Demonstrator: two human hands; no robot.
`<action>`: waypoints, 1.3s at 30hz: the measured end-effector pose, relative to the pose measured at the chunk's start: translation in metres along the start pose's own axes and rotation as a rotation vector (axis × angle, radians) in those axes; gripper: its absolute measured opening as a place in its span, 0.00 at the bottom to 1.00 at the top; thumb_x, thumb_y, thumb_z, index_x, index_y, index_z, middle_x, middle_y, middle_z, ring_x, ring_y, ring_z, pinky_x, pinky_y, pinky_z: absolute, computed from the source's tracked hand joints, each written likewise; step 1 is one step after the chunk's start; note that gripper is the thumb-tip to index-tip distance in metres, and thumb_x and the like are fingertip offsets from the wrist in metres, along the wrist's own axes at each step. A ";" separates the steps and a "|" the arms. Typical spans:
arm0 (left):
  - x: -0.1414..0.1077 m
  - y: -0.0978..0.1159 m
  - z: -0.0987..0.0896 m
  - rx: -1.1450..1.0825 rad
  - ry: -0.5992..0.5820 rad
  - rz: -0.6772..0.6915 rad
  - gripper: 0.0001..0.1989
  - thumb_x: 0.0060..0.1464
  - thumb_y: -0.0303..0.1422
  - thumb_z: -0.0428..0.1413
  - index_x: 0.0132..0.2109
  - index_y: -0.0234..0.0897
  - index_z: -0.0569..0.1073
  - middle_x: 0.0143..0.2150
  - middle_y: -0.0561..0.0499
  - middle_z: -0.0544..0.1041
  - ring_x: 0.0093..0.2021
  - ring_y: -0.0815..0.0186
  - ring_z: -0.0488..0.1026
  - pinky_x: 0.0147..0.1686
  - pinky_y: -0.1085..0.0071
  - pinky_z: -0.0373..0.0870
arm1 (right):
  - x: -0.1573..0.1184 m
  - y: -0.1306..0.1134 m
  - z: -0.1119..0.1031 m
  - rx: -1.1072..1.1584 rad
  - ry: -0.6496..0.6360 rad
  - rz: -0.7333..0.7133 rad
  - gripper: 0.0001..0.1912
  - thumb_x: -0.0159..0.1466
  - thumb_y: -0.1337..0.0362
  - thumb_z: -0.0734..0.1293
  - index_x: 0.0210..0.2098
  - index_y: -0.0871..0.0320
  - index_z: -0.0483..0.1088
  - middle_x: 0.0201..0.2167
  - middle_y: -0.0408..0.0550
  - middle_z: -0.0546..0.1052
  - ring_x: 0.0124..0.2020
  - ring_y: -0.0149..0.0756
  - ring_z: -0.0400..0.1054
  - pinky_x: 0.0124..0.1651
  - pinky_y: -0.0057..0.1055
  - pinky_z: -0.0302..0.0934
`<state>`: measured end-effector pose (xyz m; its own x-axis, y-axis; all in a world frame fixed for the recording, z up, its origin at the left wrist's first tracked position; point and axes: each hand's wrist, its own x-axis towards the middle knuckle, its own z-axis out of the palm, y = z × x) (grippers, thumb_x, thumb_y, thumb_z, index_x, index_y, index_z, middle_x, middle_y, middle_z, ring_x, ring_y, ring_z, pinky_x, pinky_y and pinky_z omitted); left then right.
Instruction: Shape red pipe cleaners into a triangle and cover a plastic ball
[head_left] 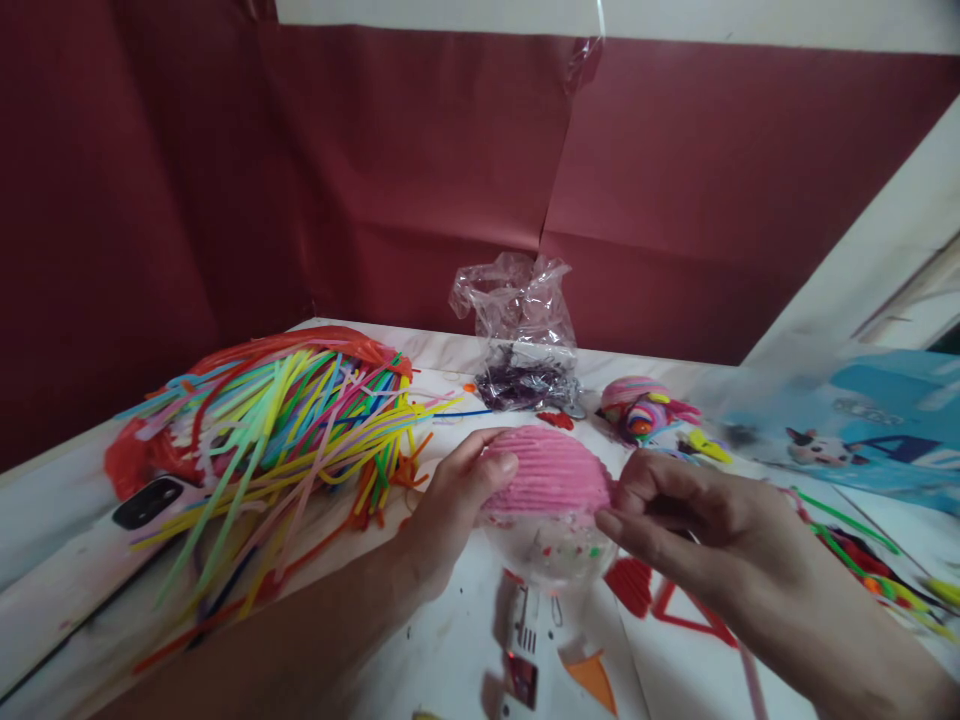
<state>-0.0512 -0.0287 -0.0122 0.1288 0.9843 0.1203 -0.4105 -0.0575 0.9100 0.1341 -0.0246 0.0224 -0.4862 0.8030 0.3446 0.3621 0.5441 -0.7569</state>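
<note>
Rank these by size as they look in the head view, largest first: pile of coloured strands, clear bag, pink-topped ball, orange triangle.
1. Pile of coloured strands
2. Pink-topped ball and clear bag: too alike to rank, the ball being nearer the camera
3. Orange triangle
</note>
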 end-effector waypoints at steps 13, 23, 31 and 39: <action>-0.002 0.015 -0.006 0.347 -0.286 -0.071 0.32 0.39 0.34 0.61 0.52 0.35 0.59 0.45 0.46 0.69 0.44 0.60 0.66 0.40 0.69 0.64 | -0.005 -0.001 0.012 -0.165 -0.051 0.048 0.13 0.61 0.59 0.59 0.24 0.61 0.60 0.20 0.43 0.63 0.21 0.31 0.58 0.19 0.20 0.53; -0.006 0.022 -0.007 0.584 -0.251 -0.109 0.46 0.35 0.35 0.64 0.60 0.36 0.50 0.52 0.43 0.65 0.49 0.55 0.64 0.45 0.63 0.63 | -0.005 -0.003 0.016 -0.203 -0.052 0.034 0.13 0.60 0.59 0.57 0.23 0.60 0.60 0.21 0.44 0.64 0.21 0.32 0.59 0.20 0.21 0.53; -0.005 0.020 -0.009 0.661 -0.245 -0.090 0.46 0.36 0.36 0.63 0.61 0.36 0.50 0.54 0.42 0.64 0.49 0.55 0.65 0.47 0.61 0.61 | -0.005 -0.003 0.018 -0.232 -0.047 0.034 0.13 0.59 0.59 0.57 0.22 0.60 0.59 0.22 0.45 0.63 0.22 0.32 0.58 0.19 0.21 0.52; -0.005 0.013 -0.007 0.638 -0.168 -0.024 0.42 0.35 0.35 0.63 0.58 0.35 0.55 0.49 0.43 0.67 0.46 0.55 0.66 0.46 0.60 0.61 | -0.005 -0.001 0.020 -0.254 -0.050 0.044 0.15 0.60 0.57 0.56 0.23 0.60 0.59 0.24 0.47 0.64 0.23 0.34 0.59 0.20 0.22 0.52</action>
<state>-0.0635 -0.0331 -0.0040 0.2917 0.9501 0.1104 0.2035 -0.1745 0.9634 0.1199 -0.0341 0.0107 -0.5021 0.8178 0.2812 0.5689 0.5572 -0.6049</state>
